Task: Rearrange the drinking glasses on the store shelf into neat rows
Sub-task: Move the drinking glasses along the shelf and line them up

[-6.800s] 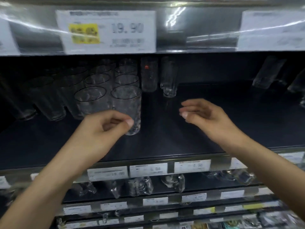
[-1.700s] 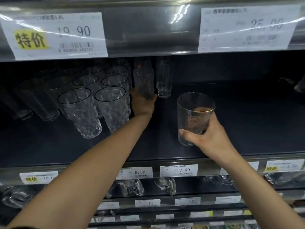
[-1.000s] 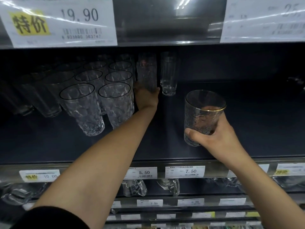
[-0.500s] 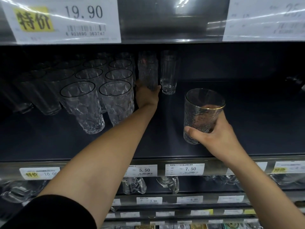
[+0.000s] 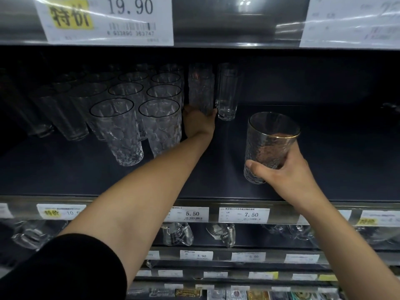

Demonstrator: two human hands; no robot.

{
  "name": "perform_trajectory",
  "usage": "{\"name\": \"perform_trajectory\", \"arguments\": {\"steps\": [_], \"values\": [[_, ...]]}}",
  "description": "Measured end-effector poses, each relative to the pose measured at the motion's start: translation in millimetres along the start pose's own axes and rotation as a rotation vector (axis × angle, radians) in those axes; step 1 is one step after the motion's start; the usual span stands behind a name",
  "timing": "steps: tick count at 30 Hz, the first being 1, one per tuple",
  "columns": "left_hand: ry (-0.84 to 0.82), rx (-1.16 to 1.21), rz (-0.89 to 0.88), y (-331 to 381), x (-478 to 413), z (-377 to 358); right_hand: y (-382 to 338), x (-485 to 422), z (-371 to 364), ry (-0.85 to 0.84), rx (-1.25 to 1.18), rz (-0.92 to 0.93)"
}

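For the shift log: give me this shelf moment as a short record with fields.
left hand: grips the foot of a tall textured glass, far back
right hand: holds a gold-rimmed glass by its lower part, near the shelf front
beside the left hand: plain tall glass, upright
left of the arms: dimpled tumblers in rows
gold-rimmed glass set down: cannot tell

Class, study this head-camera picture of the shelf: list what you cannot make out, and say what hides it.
1. Head view: fingers of the left hand, hidden behind the tall glass it grips.
2. Head view: fingers of the right hand, behind the gold-rimmed glass.
3. Head view: how many far-left glasses there are, lost in shadow.
4. Head view: the price on the upper right card, blurred by glare and cut by the edge.
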State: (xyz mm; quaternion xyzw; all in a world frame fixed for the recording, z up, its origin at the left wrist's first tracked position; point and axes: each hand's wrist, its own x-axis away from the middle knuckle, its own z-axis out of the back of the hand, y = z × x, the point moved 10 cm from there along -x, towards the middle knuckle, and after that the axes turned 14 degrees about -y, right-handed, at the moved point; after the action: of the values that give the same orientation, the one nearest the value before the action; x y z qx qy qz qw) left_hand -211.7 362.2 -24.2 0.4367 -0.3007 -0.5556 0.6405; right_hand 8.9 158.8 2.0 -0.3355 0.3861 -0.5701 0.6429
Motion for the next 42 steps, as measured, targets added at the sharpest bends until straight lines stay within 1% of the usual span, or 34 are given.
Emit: {"name": "perform_trajectory", "arguments": {"steps": [7,9,11,14,16,18,21,24,28,32,37,39,42], "values": [[-0.063,-0.138,0.027,12,55,-3,0,-1,-1,-0.028,-0.026,0.008],[-0.107,-0.153,0.031,17,77,-8,0,-1,-2,-0.037,-0.037,0.009],[-0.214,-0.18,0.048,18,94,-17,1,-1,-2,-0.039,-0.046,0.014],[-0.418,-0.35,0.031,25,120,-18,1,-2,0,-0.046,-0.075,0.027],[-0.548,-0.453,-0.024,33,145,-12,2,-3,0,-0.059,-0.093,0.034],[-0.612,-0.512,-0.111,40,171,2,2,-3,0,-0.065,-0.09,0.039],[-0.605,-0.474,-0.219,41,200,41,-5,2,-4,-0.08,-0.066,0.052],[-0.585,-0.419,-0.23,29,214,94,-20,7,-13,-0.1,-0.074,0.072],[-0.503,-0.481,-0.195,-6,213,169,-53,13,-40,-0.131,-0.109,0.13],[-0.412,-0.518,-0.149,-41,206,236,-93,17,-86,-0.191,-0.135,0.181],[-0.298,-0.647,-0.166,-79,188,303,-140,22,-152,-0.271,-0.149,0.216],[-0.276,-0.711,-0.16,-94,179,324,-152,21,-178,-0.29,-0.153,0.21],[-0.285,-0.79,-0.14,-112,164,347,-168,20,-213,-0.287,-0.137,0.2]]}}
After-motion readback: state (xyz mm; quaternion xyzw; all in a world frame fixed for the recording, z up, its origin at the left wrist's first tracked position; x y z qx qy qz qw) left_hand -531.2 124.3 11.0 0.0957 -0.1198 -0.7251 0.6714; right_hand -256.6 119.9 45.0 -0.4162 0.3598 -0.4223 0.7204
